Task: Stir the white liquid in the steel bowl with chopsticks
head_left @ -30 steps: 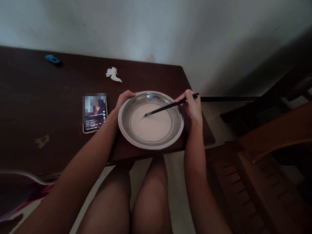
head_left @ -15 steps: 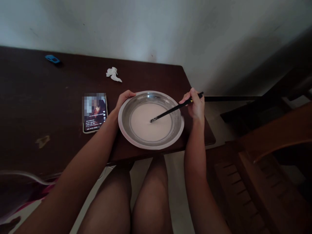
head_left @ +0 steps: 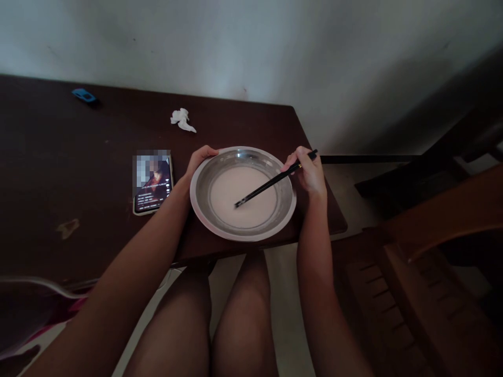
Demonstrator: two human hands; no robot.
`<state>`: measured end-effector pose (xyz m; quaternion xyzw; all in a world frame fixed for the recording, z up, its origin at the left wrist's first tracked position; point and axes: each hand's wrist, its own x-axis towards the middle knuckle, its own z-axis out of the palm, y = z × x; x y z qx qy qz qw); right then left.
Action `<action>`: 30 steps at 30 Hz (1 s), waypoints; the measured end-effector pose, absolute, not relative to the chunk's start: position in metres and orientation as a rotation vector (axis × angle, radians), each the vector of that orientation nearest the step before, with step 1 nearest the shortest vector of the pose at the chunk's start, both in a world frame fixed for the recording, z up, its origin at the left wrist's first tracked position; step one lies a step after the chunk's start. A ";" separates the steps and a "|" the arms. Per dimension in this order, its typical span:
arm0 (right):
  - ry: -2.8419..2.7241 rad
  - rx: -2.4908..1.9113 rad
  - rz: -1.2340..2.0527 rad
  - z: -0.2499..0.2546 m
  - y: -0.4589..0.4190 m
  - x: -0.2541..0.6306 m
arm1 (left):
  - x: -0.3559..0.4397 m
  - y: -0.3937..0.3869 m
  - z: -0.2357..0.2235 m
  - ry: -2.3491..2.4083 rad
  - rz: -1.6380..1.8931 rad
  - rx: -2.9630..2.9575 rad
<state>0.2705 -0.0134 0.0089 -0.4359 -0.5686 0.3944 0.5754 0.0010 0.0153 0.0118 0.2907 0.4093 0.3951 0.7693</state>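
A round metal bowl (head_left: 204, 212) holding a pale white liquid (head_left: 251, 209) sits near the front right of a dark wooden table (head_left: 58, 173). My left hand (head_left: 199, 159) grips the bowl's left rim, fingers curled over the edge. My right hand (head_left: 309, 170) is closed on dark chopsticks (head_left: 271, 183) at the bowl's right rim. The chopstick tips dip into the liquid near its lower middle.
A lit phone (head_left: 153, 182) lies left of the bowl. A crumpled white tissue (head_left: 181, 119) and a small blue object (head_left: 84, 95) lie farther back. Wooden chairs (head_left: 428, 262) stand to the right. My knees (head_left: 220, 314) show below the table edge.
The chopstick tips have swept round in the liquid, from upper left to the middle, then down to the lower left. My right hand shifted slightly. The left hand stayed on the rim.
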 end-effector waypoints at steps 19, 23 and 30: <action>-1.205 -1.074 0.757 0.011 -0.012 0.271 | 0.001 0.018 0.008 0.753 0.845 0.629; -1.321 -1.060 0.874 0.009 -0.013 0.271 | 0.001 0.013 0.013 0.840 0.851 0.606; -1.250 -1.087 0.751 0.011 -0.012 0.271 | 0.000 0.017 0.006 0.800 0.864 0.631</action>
